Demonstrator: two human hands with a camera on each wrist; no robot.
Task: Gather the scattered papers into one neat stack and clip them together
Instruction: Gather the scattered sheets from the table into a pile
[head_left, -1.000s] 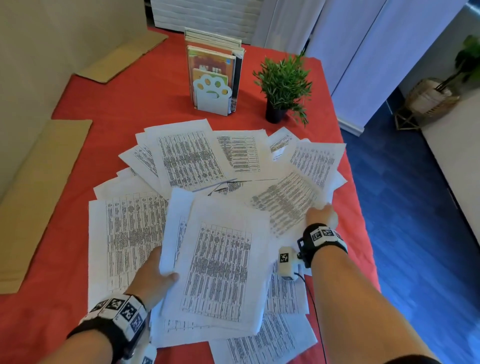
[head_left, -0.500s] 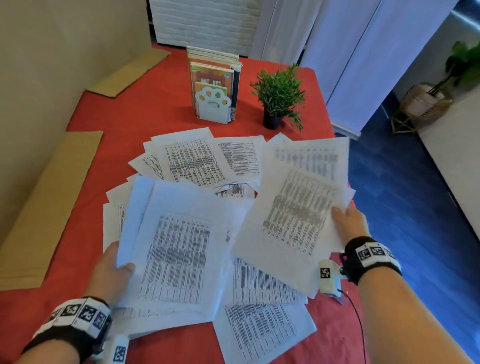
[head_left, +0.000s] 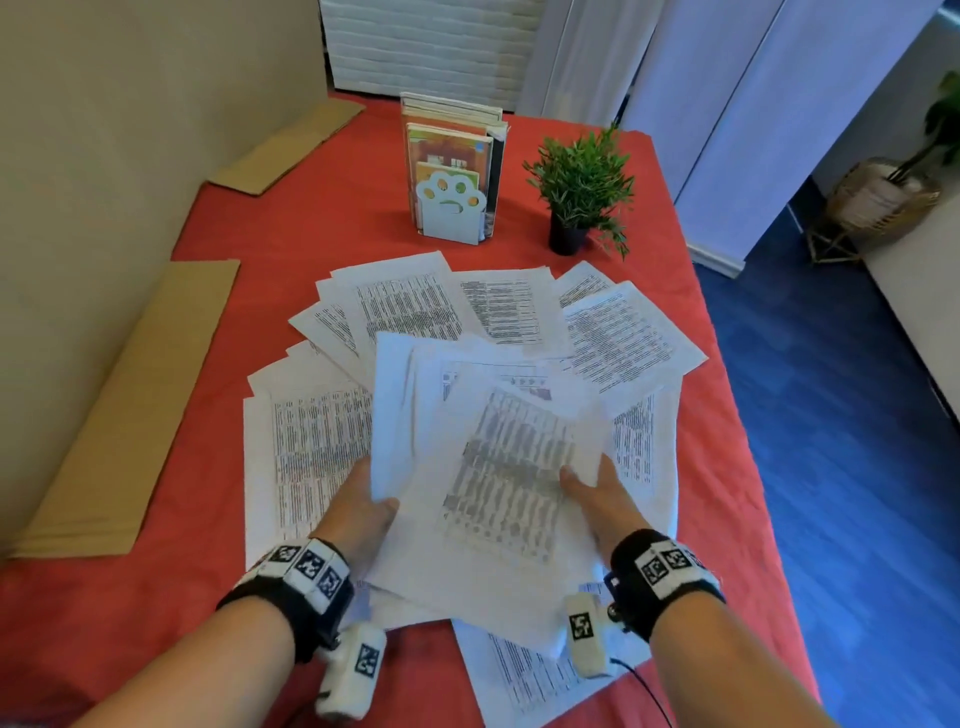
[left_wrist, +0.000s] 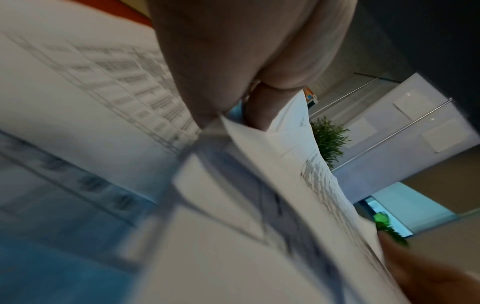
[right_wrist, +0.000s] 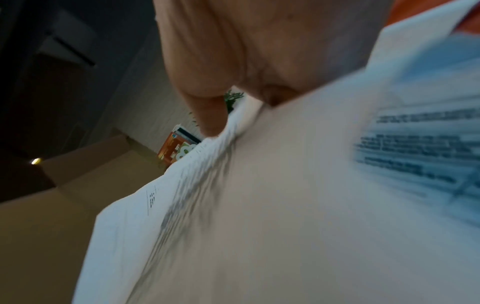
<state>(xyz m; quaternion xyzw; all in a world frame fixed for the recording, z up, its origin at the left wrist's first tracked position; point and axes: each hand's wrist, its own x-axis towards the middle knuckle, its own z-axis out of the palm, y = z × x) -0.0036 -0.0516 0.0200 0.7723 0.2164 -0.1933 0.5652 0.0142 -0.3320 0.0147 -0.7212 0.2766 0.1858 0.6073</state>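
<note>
Paper bundle (head_left: 483, 499): white printed sheets, uneven edges, lifted over the near middle of the table.
Left hand (head_left: 358, 512): grips the bundle's left edge, thumb on top.
Right hand (head_left: 602, 499): pinches the right edge, thumb on top.
Loose papers (head_left: 405, 306): fanned and overlapping around and under the bundle; one sheet reaches the near edge.
Red tablecloth (head_left: 291, 228): bare strip to the left.
Cardboard (head_left: 130, 410): along the left edge.
Book stand (head_left: 452, 208), potted plant (head_left: 582, 182): beyond the papers.
</note>
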